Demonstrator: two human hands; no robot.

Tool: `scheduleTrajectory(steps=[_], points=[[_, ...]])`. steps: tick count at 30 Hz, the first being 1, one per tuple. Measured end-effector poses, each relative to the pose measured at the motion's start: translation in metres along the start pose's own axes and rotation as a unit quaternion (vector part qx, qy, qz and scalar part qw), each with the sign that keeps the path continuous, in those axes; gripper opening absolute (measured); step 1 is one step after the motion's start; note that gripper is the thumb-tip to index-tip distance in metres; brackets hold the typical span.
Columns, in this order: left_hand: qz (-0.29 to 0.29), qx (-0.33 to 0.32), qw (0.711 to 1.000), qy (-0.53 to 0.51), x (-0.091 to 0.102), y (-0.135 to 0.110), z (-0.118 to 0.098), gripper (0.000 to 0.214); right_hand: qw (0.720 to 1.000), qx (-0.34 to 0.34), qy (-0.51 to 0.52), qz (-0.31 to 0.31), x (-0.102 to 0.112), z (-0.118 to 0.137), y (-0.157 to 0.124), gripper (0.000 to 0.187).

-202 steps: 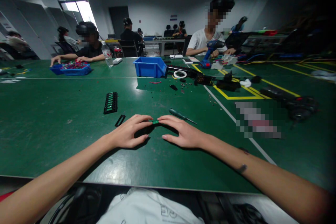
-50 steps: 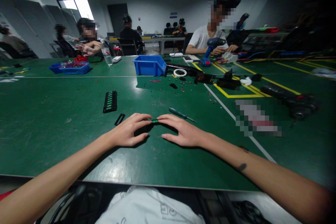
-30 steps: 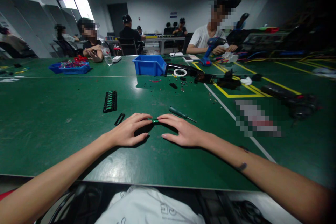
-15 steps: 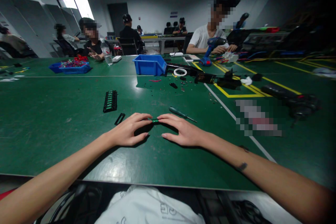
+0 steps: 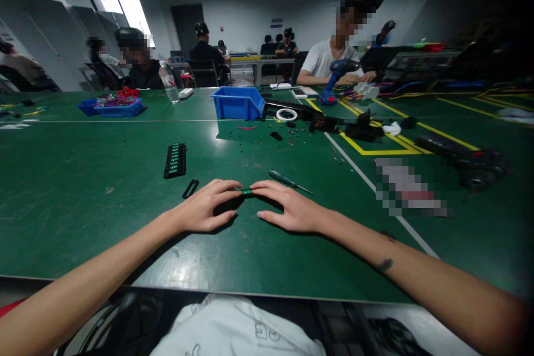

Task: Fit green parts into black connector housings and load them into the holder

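Note:
My left hand (image 5: 204, 208) and my right hand (image 5: 287, 208) rest on the green table (image 5: 83, 194), fingertips facing each other. Between them lies a small green part (image 5: 247, 191). The fingertips of each hand press on one end of it. My left hand is arched with the thumb tucked under; my right hand lies flatter. A green-handled screwdriver (image 5: 287, 181) lies just beyond my right hand. A small black piece (image 5: 191, 188) and a black strip with green inserts (image 5: 176, 160) lie beyond my left hand.
A blue bin (image 5: 237, 103), a white tape roll (image 5: 286, 115) and loose small parts sit farther back. A blue tray of coloured parts (image 5: 112, 107) and a water bottle (image 5: 168, 84) stand at the far left. A person with a blue drill (image 5: 336, 75) works opposite; others sit behind.
My hands and the green part have not moved. The person at the far left has drawn their hands back from the blue tray.

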State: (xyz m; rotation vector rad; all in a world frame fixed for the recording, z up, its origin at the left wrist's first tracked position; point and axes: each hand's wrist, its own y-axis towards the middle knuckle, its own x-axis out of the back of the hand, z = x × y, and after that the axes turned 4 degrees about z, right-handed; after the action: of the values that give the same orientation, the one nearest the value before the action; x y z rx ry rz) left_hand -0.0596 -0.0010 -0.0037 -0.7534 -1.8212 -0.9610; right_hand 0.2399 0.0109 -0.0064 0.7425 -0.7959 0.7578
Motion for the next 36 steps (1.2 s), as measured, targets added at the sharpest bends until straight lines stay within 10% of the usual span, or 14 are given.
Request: scheduleTrajectory(steps=[36], points=[[-0.002, 0.000, 1.000, 0.002, 0.0018, 0.0003, -0.0008, 0.052, 1.000, -0.003, 0.003, 0.002, 0.0009, 0.0007, 0.0000, 0.052]])
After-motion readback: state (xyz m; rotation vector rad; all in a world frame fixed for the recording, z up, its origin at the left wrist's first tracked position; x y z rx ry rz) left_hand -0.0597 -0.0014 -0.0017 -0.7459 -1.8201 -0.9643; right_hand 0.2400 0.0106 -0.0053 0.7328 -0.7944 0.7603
